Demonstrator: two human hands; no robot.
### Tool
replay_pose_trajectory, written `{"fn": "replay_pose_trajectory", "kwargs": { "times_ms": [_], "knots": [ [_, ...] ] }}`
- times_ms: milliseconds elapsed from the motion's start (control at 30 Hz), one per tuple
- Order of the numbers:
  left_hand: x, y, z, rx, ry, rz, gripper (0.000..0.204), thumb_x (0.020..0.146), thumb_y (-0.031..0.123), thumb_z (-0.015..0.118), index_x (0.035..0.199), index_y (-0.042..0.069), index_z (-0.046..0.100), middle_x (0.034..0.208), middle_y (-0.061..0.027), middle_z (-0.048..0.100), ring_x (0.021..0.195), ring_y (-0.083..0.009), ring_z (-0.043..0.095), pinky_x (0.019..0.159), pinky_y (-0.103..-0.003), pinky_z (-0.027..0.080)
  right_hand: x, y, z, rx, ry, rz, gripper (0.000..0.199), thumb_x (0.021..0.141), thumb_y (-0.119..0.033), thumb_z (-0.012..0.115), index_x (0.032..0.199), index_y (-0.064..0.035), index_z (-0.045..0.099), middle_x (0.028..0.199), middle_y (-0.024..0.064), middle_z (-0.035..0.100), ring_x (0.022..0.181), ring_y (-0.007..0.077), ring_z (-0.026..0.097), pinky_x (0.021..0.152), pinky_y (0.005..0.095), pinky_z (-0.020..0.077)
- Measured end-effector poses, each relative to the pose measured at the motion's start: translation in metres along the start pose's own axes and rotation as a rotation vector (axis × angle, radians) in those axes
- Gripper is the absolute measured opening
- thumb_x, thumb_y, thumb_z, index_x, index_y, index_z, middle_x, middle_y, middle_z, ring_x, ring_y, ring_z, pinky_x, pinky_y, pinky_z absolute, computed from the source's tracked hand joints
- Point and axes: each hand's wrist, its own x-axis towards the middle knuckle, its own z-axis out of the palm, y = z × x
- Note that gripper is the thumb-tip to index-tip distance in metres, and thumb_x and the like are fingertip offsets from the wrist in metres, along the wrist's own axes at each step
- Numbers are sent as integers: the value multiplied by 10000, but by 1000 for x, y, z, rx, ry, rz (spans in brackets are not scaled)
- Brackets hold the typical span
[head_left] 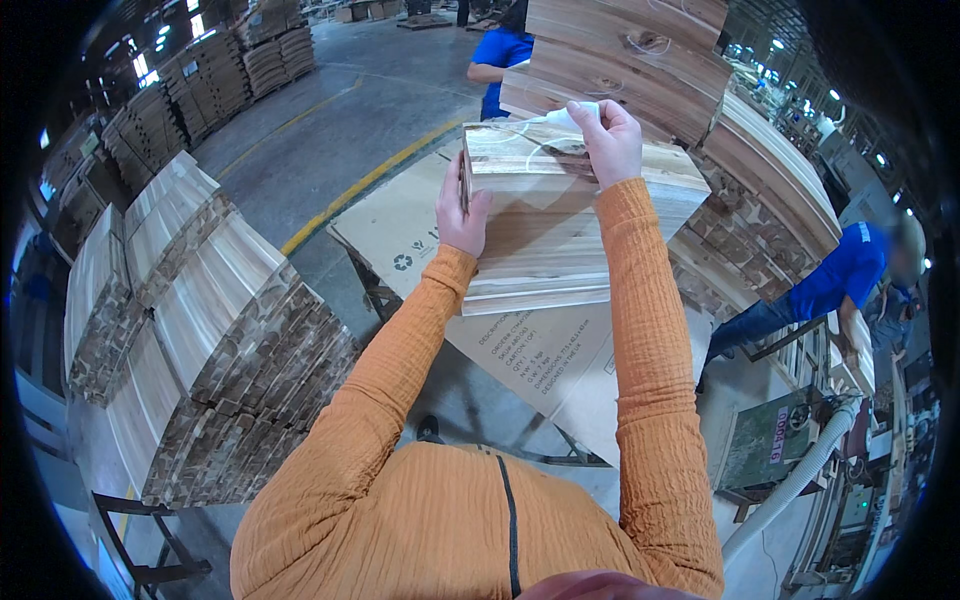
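A wooden board (640, 160) with curved white marks lies tilted on top of a pale board stack (545, 245), across a cardboard-covered table. My left hand (463, 215) grips the board's left end, its thumb on the near side and its fingers partly hidden behind the edge. Pinched in my right hand (611, 142) is a small white tapered marker (572, 117), held over the board's upper face. Its tip is close to a white line; whether it touches the wood, I cannot tell.
Flat printed cardboard (560, 370) covers the table. Tall board stacks (240, 330) stand at the left, and more boards (630, 60) rise beyond my hands. A person in blue (840, 270) bends at the right near a green machine (770, 440) with a hose. Another person's blue sleeve (500, 55) shows behind.
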Motion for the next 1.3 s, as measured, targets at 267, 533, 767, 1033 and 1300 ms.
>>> {"fn": "replay_pose_trajectory", "kwargs": {
  "times_ms": [267, 533, 767, 1033, 1300],
  "knots": [
    [-1, -1, 2, -8, 2, 3, 682, 812, 394, 567, 1305, -43, 391, 1175, -234, 549, 1091, -323, 549, 926, -371, 412, 1, 2, -2, -4, 4, -3, 277, 793, -253, 699, 776, 14, 627, 691, 19, 610, 617, 66, 518, 568, 224, 416],
    [-3, -5, -1, -1, -82, -27, 696, 885, 438, 498, 1347, -57, 340, 1303, -189, 473, 1231, -260, 435, 1025, -336, 308, 0, 2, -2, 19, 27, -22, 266, 789, -241, 711, 766, 8, 619, 681, 3, 594, 611, 60, 505, 561, 220, 407],
    [1, -2, 1, 28, -1, 22, 684, 811, 398, 562, 1297, -53, 396, 1152, -237, 561, 1068, -328, 559, 910, -378, 420, 2, 4, -2, 35, 47, -23, 263, 790, -235, 706, 744, 3, 606, 655, -11, 567, 590, 50, 475, 536, 219, 387],
    [1, -5, 0, 9, 9, 13, 660, 812, 343, 574, 1305, -54, 387, 1163, -236, 555, 1081, -321, 555, 914, -367, 418, 0, 2, 1, 67, 73, -44, 265, 793, -225, 699, 718, 1, 583, 655, -5, 558, 591, 55, 472, 534, 226, 389],
    [-1, -3, -1, 5, -50, -22, 681, 859, 403, 520, 1334, -57, 356, 1271, -214, 487, 1197, -289, 461, 1003, -352, 331, 1, 3, 0, 38, 122, -27, 251, 791, -213, 695, 699, -13, 574, 635, -20, 536, 584, 49, 450, 524, 224, 373]
  ]
}}
